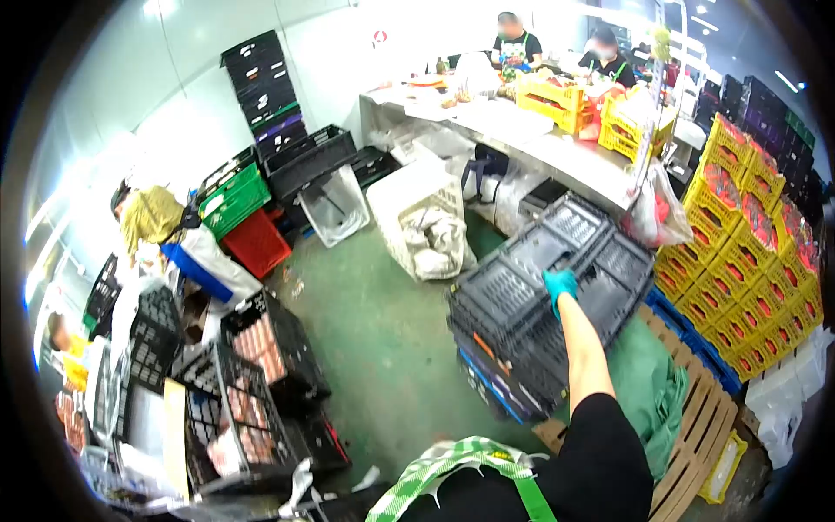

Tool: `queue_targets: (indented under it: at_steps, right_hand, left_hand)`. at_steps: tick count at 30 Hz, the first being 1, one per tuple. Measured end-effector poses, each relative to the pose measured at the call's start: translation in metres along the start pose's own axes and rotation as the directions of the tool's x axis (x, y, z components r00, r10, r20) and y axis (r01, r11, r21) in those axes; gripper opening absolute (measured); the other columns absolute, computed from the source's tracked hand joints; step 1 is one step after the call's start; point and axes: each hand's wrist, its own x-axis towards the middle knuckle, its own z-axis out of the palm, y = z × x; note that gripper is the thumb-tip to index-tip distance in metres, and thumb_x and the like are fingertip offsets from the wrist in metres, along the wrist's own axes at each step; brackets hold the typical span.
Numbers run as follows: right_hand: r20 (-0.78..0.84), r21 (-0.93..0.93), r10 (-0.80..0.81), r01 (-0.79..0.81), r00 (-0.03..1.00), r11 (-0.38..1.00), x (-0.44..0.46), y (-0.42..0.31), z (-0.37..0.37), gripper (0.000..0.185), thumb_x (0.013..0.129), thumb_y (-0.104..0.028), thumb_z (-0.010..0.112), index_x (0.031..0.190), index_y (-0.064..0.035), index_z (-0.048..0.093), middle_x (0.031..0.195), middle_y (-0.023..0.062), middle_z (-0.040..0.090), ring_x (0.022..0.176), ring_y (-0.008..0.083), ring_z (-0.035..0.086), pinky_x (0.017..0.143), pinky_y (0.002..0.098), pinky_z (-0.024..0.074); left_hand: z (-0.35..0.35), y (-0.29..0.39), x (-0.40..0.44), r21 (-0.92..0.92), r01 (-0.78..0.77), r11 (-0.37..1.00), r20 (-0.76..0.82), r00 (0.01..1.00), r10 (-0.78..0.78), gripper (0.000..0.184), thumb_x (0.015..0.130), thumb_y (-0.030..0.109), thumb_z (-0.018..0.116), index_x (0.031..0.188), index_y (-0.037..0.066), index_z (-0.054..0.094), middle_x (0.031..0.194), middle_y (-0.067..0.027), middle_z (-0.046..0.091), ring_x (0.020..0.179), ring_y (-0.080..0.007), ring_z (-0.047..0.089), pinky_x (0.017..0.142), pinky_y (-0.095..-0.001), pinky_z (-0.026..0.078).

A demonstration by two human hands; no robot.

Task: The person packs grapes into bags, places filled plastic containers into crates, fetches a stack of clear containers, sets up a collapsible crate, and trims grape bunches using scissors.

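My right hand (560, 285), in a teal glove, reaches out to the top of a stack of folded black plastic crates (513, 300). Its fingers are curled in at a slot near the middle of the top folded crate (609, 291), partly hidden by the glove. The stack leans at an angle, with orange and blue strips showing along its near side. My left hand is out of view.
Yellow crates (722, 252) with red-netted goods rise at right beside a wooden pallet (696, 435) and green cloth (648, 391). A white basket (417, 226) stands ahead. Black crates of packed goods (261, 348) line the left; co-workers stand behind a long table (496, 126).
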Motion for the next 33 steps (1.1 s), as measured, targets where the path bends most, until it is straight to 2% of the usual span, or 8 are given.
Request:
queue_targets:
  at_steps: [5, 7, 11, 12, 18, 24, 28, 33]
  right_hand:
    - [-0.201, -0.377, 0.357, -0.408, 0.912, 0.832, 0.048, -0.029, 0.037, 0.074, 0.066, -0.043, 0.060, 0.115, 0.0069, 0.037, 0.097, 0.0139, 0.054, 0.086, 0.0241, 0.057, 0.072, 0.0331, 0.0470]
    - [-0.399, -0.313, 0.432, -0.563, 0.809, 0.765, 0.049, -0.047, 0.049, 0.064, 0.072, -0.035, 0.055, 0.118, 0.0043, 0.033, 0.095, 0.0115, 0.051, 0.082, 0.0230, 0.056, 0.068, 0.0340, 0.0472]
    - [-0.817, -0.343, -0.040, -0.430, 0.576, 0.835, 0.015, -0.076, 0.050, 0.051, 0.061, -0.025, 0.064, 0.101, -0.0026, 0.041, 0.087, 0.0146, 0.055, 0.078, 0.0309, 0.057, 0.065, 0.0390, 0.0470]
    - [-0.518, 0.058, 0.523, -0.582, 0.677, 0.811, 0.022, -0.085, 0.037, 0.051, 0.060, -0.025, 0.062, 0.102, -0.0026, 0.044, 0.089, 0.0152, 0.057, 0.081, 0.0327, 0.058, 0.067, 0.0415, 0.0463]
    - [-0.409, -0.098, 0.645, -0.734, 0.645, 0.672, 0.048, -0.059, 0.037, 0.064, 0.055, -0.026, 0.063, 0.110, -0.0018, 0.044, 0.103, 0.0200, 0.055, 0.090, 0.0345, 0.056, 0.077, 0.0455, 0.0440]
    - [-0.230, 0.566, 0.646, -0.440, 0.728, 0.697, 0.002, -0.086, -0.036, 0.075, 0.055, -0.013, 0.065, 0.121, 0.0060, 0.035, 0.105, 0.0219, 0.052, 0.089, 0.0329, 0.053, 0.077, 0.0410, 0.0445]
    - [-0.076, 0.970, 0.593, -0.079, 0.801, 0.231, -0.068, -0.063, -0.084, 0.044, 0.071, -0.018, 0.055, 0.110, 0.0011, 0.051, 0.094, 0.0134, 0.057, 0.070, 0.0248, 0.056, 0.066, 0.0322, 0.0473]
    - [-0.392, 0.917, 0.559, 0.263, 0.730, 0.299, -0.176, -0.034, -0.104, 0.041, 0.078, -0.023, 0.050, 0.113, -0.0024, 0.050, 0.101, 0.0108, 0.056, 0.084, 0.0229, 0.054, 0.075, 0.0317, 0.0450]
  left_hand:
    - [-0.147, 0.154, 0.192, 0.684, -0.493, 0.538, 0.042, 0.763, 0.645, 0.016, 0.080, 0.024, 0.051, 0.075, 0.009, 0.055, 0.070, -0.0071, 0.058, 0.062, -0.0176, 0.055, 0.058, -0.0301, 0.045]
    - [-0.204, 0.277, 0.243, -0.692, -0.264, 0.672, -0.115, 0.959, 0.259, 0.025, 0.080, 0.027, 0.056, 0.090, 0.005, 0.056, 0.080, -0.0074, 0.059, 0.065, -0.0184, 0.056, 0.059, -0.0309, 0.046]
    - [-0.276, 0.420, 0.321, -0.426, -0.674, 0.603, -0.308, 0.735, 0.604, 0.026, 0.082, 0.020, 0.054, 0.096, -0.003, 0.057, 0.081, -0.0052, 0.060, 0.071, -0.0142, 0.055, 0.067, -0.0261, 0.045]
    - [-0.282, 0.438, 0.353, -0.341, -0.715, 0.610, -0.315, 0.699, 0.643, 0.026, 0.081, 0.018, 0.054, 0.096, -0.002, 0.057, 0.082, -0.0065, 0.061, 0.072, -0.0147, 0.056, 0.068, -0.0262, 0.045]
    - [-0.272, 0.455, 0.406, 0.082, -0.604, 0.793, 0.127, 0.795, 0.593, 0.021, 0.079, 0.020, 0.055, 0.091, 0.003, 0.058, 0.079, -0.0126, 0.061, 0.074, -0.0237, 0.058, 0.069, -0.0358, 0.047]
    - [-0.341, 0.457, 0.540, 0.133, -0.345, 0.929, 0.336, 0.898, 0.285, 0.022, 0.080, 0.022, 0.053, 0.092, 0.004, 0.056, 0.082, -0.0141, 0.060, 0.075, -0.0274, 0.058, 0.068, -0.0383, 0.047]
    - [-0.409, 0.474, 0.654, -0.017, -0.012, 1.000, 0.401, 0.916, 0.018, 0.023, 0.080, 0.023, 0.051, 0.093, 0.004, 0.055, 0.085, -0.0150, 0.059, 0.076, -0.0298, 0.058, 0.067, -0.0401, 0.047]
    - [-0.457, 0.486, 0.780, -0.121, 0.194, 0.973, 0.515, 0.851, -0.105, 0.025, 0.081, 0.025, 0.048, 0.094, 0.004, 0.053, 0.088, -0.0160, 0.059, 0.077, -0.0322, 0.058, 0.067, -0.0419, 0.047]
